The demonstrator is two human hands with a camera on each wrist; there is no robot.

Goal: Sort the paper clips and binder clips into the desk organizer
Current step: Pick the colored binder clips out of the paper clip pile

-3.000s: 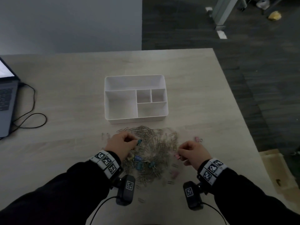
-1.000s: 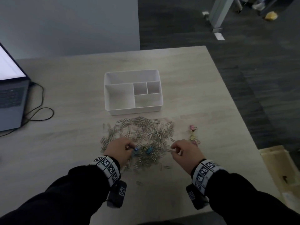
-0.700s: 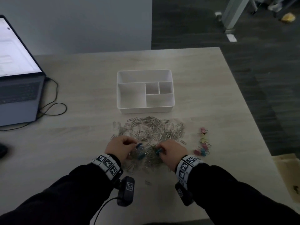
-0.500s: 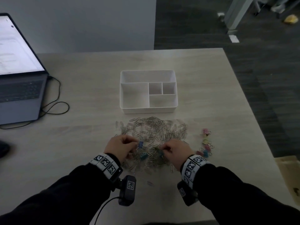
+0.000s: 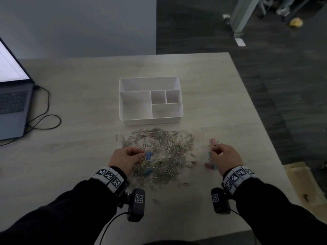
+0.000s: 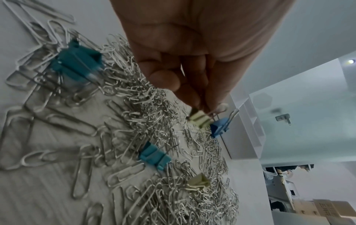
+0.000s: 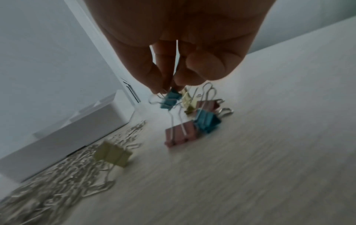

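A white desk organizer (image 5: 150,121) with several compartments stands mid-table. In front of it spreads a pile of silver paper clips (image 5: 164,152) with a few binder clips mixed in. My left hand (image 5: 125,159) rests at the pile's left edge and pinches a pale yellow binder clip (image 6: 200,120), next to a blue binder clip (image 6: 219,127). My right hand (image 5: 223,155) is right of the pile and pinches a small teal binder clip (image 7: 171,99) by its wire handle, just above a small group of pink, teal and yellow binder clips (image 7: 192,126).
An open laptop (image 5: 12,101) with a black cable (image 5: 44,119) sits at the table's left. The table's right edge (image 5: 276,131) drops to dark floor, with a cardboard box (image 5: 304,184) below.
My right hand has moved right, from the middle of the pile to the group of binder clips, carrying a teal clip. The left hand stays at the pile's left side.
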